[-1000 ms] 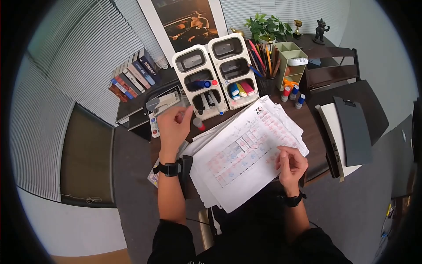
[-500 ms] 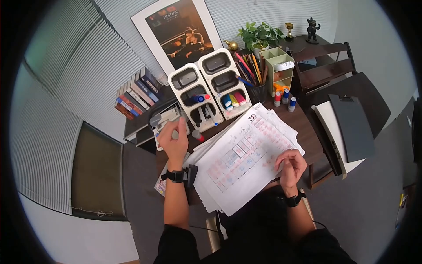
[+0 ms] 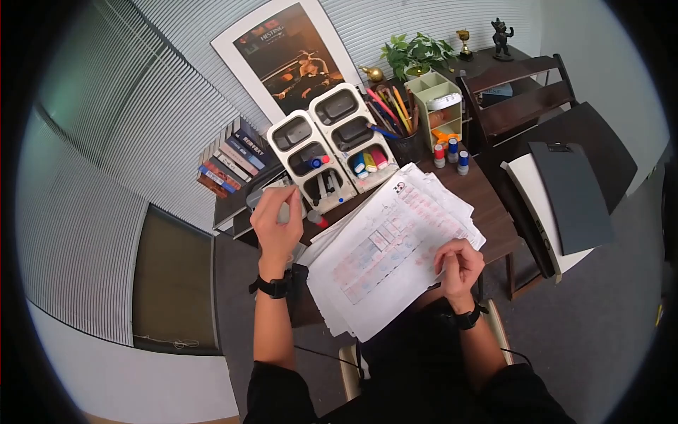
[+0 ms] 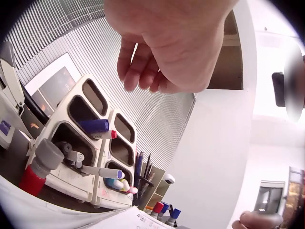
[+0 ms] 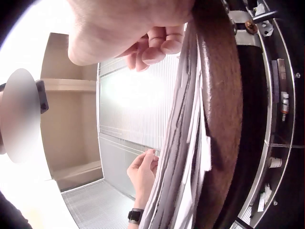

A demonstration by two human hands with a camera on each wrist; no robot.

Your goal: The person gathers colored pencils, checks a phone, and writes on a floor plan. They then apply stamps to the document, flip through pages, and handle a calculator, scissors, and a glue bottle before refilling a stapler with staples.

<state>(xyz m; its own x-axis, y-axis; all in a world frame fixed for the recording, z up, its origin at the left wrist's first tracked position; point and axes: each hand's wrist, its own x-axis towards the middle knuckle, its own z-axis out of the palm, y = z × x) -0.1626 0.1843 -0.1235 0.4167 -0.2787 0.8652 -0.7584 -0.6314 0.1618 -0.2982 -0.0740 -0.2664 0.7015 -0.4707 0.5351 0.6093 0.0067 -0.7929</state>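
Observation:
My left hand [image 3: 277, 225] is raised over the left part of the desk, with loosely bent fingers and nothing in them. Close beside it a small red bottle with a grey cap [image 3: 317, 218] stands before the white organizer [image 3: 326, 185]. In the left wrist view that red bottle [image 4: 40, 167] is below the hand, next to marker pens [image 4: 102, 171] in the organizer. My right hand [image 3: 459, 272], fingers loosely curled and holding nothing, hovers at the right edge of a stack of papers [image 3: 353, 311]. A printed plan in pink and blue covers the top sheet.
Behind the papers are a pencil cup [image 3: 407, 147], a green desk caddy [image 3: 436, 106] and several small bottles with red or blue caps [image 3: 463, 163]. A row of books [image 3: 236, 157] stands at left. A black clipboard [image 3: 571, 198] lies at right.
The head view has tilted and shifted, so the desk and organizer sit differently in it. Both hands keep nearly the same place and pose, with nothing taken up.

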